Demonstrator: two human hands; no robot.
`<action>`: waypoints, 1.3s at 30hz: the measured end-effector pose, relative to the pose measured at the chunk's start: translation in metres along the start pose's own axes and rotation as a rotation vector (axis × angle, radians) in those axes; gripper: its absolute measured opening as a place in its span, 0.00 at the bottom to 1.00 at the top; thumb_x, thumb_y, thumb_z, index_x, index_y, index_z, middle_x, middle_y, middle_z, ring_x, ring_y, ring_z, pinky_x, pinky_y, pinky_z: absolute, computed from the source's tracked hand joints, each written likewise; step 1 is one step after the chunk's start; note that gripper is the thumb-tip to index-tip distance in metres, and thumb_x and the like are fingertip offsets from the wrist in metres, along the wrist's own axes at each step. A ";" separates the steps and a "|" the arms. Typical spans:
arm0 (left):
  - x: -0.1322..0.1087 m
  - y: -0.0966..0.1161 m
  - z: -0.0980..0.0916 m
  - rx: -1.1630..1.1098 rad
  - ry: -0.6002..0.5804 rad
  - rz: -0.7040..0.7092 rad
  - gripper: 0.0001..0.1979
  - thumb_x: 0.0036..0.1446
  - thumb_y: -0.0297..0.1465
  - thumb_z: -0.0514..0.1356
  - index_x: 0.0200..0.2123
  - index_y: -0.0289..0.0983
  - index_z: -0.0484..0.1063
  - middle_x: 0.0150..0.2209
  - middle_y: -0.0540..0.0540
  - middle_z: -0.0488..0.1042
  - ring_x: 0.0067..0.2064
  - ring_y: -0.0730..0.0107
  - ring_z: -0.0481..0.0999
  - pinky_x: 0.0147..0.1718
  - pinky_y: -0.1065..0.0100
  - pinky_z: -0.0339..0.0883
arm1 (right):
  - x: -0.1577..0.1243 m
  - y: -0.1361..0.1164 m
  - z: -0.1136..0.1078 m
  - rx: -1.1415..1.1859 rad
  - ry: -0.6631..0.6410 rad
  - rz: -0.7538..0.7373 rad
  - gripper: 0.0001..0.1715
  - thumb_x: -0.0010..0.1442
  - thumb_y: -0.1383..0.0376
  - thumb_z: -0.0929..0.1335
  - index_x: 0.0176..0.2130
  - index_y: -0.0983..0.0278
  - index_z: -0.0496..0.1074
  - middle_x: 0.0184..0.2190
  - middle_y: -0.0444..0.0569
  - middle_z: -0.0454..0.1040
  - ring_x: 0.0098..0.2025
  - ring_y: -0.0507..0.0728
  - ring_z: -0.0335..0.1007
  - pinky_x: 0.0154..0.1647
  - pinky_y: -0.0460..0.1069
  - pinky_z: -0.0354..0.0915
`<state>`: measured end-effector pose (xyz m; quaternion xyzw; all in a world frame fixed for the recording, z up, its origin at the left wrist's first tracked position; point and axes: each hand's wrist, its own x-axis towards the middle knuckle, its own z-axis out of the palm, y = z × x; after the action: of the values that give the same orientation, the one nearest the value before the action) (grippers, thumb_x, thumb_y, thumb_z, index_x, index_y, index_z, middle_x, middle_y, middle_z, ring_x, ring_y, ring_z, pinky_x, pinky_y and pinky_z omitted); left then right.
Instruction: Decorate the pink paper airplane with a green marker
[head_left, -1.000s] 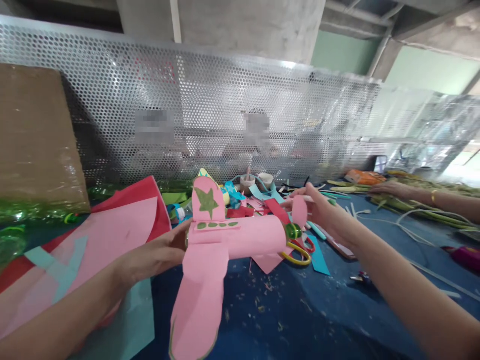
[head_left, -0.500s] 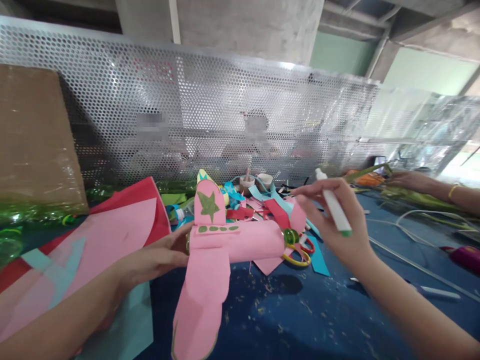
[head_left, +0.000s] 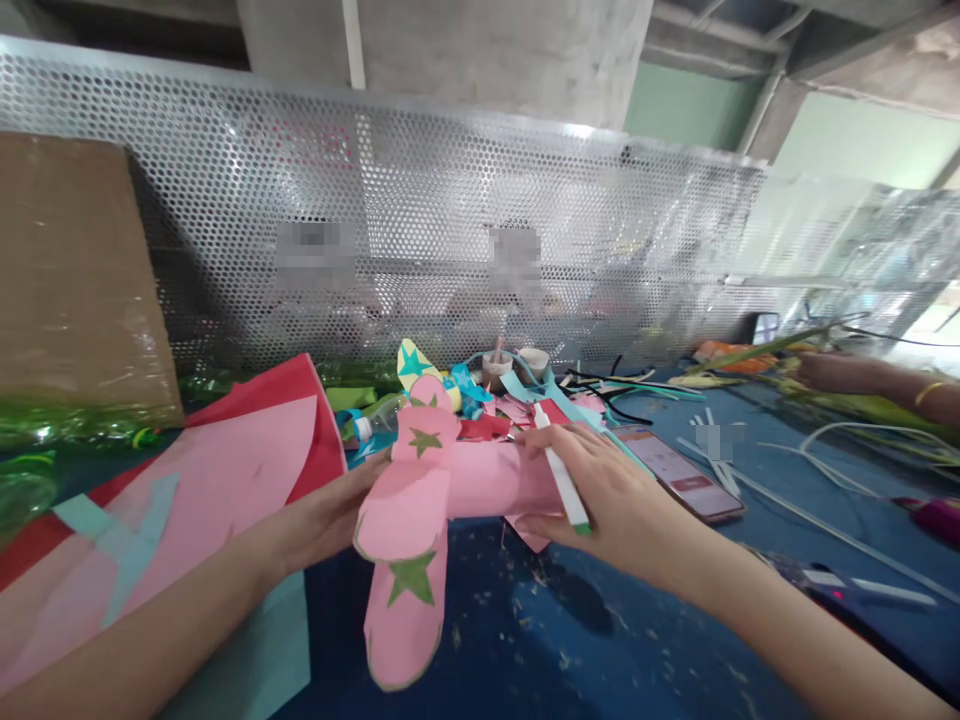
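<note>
A pink paper airplane (head_left: pixel 491 478) with green stars on its wings is held level above the blue table. My left hand (head_left: pixel 330 520) is closed around its left end, the fingertips partly hidden behind the paper. Around the airplane's right end my right hand (head_left: pixel 600 480) is closed, with thumb below and fingers on top. A white marker (head_left: pixel 562 475) with a green end is tucked slantwise between the fingers of that same hand. The bottle neck at that end is hidden by the right hand.
Red, pink and blue paper sheets (head_left: pixel 255 460) lie at left, near a cardboard panel (head_left: pixel 75 280). Behind are paper scraps (head_left: pixel 480 428) and small cups (head_left: pixel 533 362). A phone (head_left: pixel 686 475) and pale strips (head_left: pixel 716 450) lie right. Another person's hand (head_left: pixel 832 372) is at far right.
My right hand has moved left and down from beside the airplane and now grips its right end, marker still in hand. The airplane has rolled, showing a star on its lower wing.
</note>
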<state>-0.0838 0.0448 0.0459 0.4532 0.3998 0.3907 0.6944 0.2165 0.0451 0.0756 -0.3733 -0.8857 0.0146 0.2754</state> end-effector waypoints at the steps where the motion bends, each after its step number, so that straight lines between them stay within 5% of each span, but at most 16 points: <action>1: 0.001 -0.002 -0.001 0.012 0.021 -0.024 0.26 0.48 0.44 0.71 0.49 0.41 0.78 0.53 0.47 0.79 0.59 0.50 0.72 0.47 0.64 0.68 | 0.000 0.001 0.002 -0.024 -0.008 -0.003 0.25 0.54 0.63 0.76 0.46 0.59 0.63 0.48 0.56 0.78 0.52 0.70 0.73 0.48 0.65 0.70; 11: 0.006 -0.001 0.007 0.030 0.056 -0.112 0.25 0.55 0.51 0.64 0.48 0.40 0.77 0.43 0.44 0.82 0.46 0.55 0.79 0.43 0.64 0.70 | 0.002 0.009 0.009 -0.034 -0.034 0.049 0.23 0.56 0.61 0.75 0.44 0.60 0.62 0.42 0.56 0.78 0.46 0.70 0.76 0.42 0.63 0.72; 22: 0.008 -0.006 -0.004 0.052 0.035 -0.009 0.21 0.55 0.48 0.66 0.46 0.42 0.77 0.52 0.45 0.79 0.57 0.51 0.73 0.50 0.62 0.66 | 0.003 0.019 0.023 -0.071 0.089 -0.056 0.24 0.57 0.63 0.74 0.48 0.58 0.60 0.47 0.58 0.77 0.50 0.70 0.74 0.47 0.66 0.70; 30: 0.010 0.002 0.000 -0.036 0.131 0.086 0.21 0.54 0.43 0.68 0.49 0.42 0.76 0.51 0.47 0.79 0.56 0.54 0.72 0.49 0.64 0.67 | 0.003 0.023 0.013 0.019 0.490 0.093 0.12 0.64 0.62 0.67 0.45 0.57 0.59 0.48 0.58 0.76 0.49 0.66 0.75 0.48 0.63 0.69; 33: 0.009 0.002 0.003 -0.103 0.194 0.157 0.17 0.54 0.36 0.69 0.46 0.41 0.75 0.46 0.47 0.79 0.51 0.60 0.75 0.46 0.67 0.67 | 0.001 0.027 0.016 0.044 0.545 0.124 0.11 0.64 0.61 0.67 0.44 0.57 0.60 0.44 0.57 0.77 0.47 0.66 0.76 0.46 0.61 0.69; 39: 0.006 -0.001 0.012 -0.218 0.238 0.180 0.24 0.48 0.29 0.71 0.49 0.42 0.70 0.40 0.49 0.77 0.41 0.66 0.75 0.42 0.67 0.67 | -0.004 0.028 0.024 -0.030 0.642 0.068 0.15 0.61 0.62 0.69 0.45 0.56 0.60 0.40 0.55 0.80 0.39 0.64 0.78 0.39 0.56 0.70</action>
<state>-0.0702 0.0464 0.0470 0.3597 0.3922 0.5434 0.6492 0.2247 0.0666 0.0468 -0.3923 -0.7406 -0.1080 0.5347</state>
